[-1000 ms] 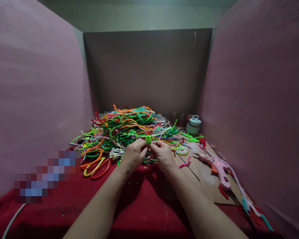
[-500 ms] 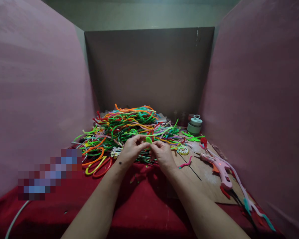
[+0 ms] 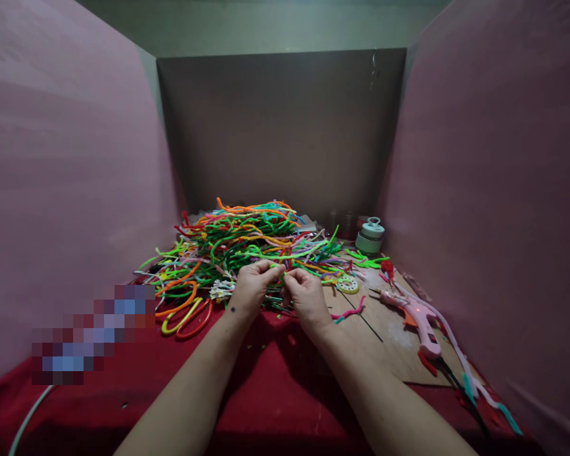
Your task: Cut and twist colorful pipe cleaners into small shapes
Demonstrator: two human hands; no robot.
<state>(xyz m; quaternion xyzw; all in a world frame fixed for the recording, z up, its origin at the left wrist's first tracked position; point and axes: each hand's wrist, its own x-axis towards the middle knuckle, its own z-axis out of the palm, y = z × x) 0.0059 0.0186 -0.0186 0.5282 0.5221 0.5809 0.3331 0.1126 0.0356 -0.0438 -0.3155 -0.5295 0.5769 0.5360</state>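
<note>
My left hand (image 3: 255,285) and my right hand (image 3: 306,296) meet above the front of a pile of pipe cleaners (image 3: 247,237). Both are closed in a fingertip pinch on a small bright green pipe cleaner piece (image 3: 274,266), mostly hidden by the fingers. White-tipped stems (image 3: 221,289) lie just left of my left hand. Nearer the front left are scissors with yellow and red handles (image 3: 194,324). A short pink pipe cleaner (image 3: 352,311) lies to the right of my right hand.
A pink glue gun (image 3: 425,323) with a lit red light rests on a wooden board (image 3: 380,354) at right, its cord running forward. Behind stand a mint-green jar (image 3: 369,237) and a yellow-rimmed wheel (image 3: 348,284). Red cloth (image 3: 266,392) covers the table; pink walls flank it.
The green piece, seen as a rounded flat shape between my fingertips before, is now turned and mostly covered by them. My hands stay in nearly the same place; the view shifts slightly.
</note>
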